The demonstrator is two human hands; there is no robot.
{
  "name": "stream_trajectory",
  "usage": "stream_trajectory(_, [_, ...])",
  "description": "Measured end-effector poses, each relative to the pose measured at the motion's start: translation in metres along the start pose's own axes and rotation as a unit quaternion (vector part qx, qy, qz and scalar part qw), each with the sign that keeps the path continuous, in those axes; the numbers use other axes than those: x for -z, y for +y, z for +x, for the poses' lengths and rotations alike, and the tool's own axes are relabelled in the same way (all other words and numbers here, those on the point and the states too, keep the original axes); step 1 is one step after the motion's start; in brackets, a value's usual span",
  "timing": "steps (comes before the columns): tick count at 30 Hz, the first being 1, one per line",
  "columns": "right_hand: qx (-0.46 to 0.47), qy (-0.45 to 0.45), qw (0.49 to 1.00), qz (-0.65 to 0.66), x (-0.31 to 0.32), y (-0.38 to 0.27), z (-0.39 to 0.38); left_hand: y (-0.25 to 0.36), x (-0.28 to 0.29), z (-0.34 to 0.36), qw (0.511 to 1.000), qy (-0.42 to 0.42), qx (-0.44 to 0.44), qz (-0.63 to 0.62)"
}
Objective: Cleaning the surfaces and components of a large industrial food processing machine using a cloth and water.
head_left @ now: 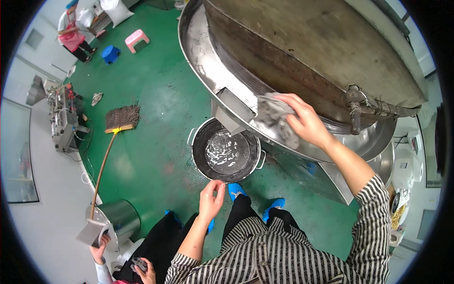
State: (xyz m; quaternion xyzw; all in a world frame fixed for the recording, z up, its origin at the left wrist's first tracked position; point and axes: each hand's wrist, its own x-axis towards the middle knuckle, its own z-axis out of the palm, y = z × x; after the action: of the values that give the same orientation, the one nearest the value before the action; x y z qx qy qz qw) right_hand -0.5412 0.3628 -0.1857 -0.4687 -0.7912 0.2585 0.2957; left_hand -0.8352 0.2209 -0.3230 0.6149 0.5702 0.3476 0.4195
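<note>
At eight o'clock, a co-worker's hand [100, 250] grips a flat metal piece [89, 233]; the broom [122, 117] lies toward ten. The person's left hand [212, 199], at six o'clock, hangs half curled at the near edge of the two-handled pot [227, 154], which stands centrally with water inside; its fingertips show too small to tell whether they pinch something or are released. At two o'clock, a grey cloth [275, 116] drapes over the rim [201, 71] of the big round metal machine [326, 52], grasped under the right hand [305, 118].
</note>
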Motion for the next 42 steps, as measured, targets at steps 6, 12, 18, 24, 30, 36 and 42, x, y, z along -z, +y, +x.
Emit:
stream_trajectory(6, [0.035,0.011,0.993,-0.115,-0.004,0.027,-0.017,0.006,-0.046,0.019,0.974,0.005,0.111,-0.199])
stream_trajectory(12, [0.129,0.027,0.972,-0.193,-0.046,0.040,0.053,0.011,-0.061,0.016,0.974,-0.056,0.127,-0.182])
stream_trajectory(18, [-0.107,-0.033,0.990,-0.085,-0.099,0.018,0.102,-0.021,-0.034,0.006,0.962,0.033,0.189,-0.194])
stream_trajectory(24, [-0.023,0.023,0.947,-0.318,-0.108,0.140,0.131,-0.032,-0.051,0.003,0.979,0.119,0.108,-0.129])
stream_trajectory(30, [-0.013,-0.036,0.931,-0.363,-0.115,0.113,0.159,-0.042,-0.059,-0.027,0.967,0.162,0.144,-0.136])
stream_trajectory(36, [-0.042,-0.077,0.928,-0.363,-0.111,0.084,0.156,-0.043,-0.060,-0.032,0.966,0.149,0.162,-0.137])
stream_trajectory(42, [-0.010,-0.058,0.939,-0.338,-0.105,0.105,0.149,-0.048,-0.071,-0.047,0.961,0.173,0.177,-0.121])
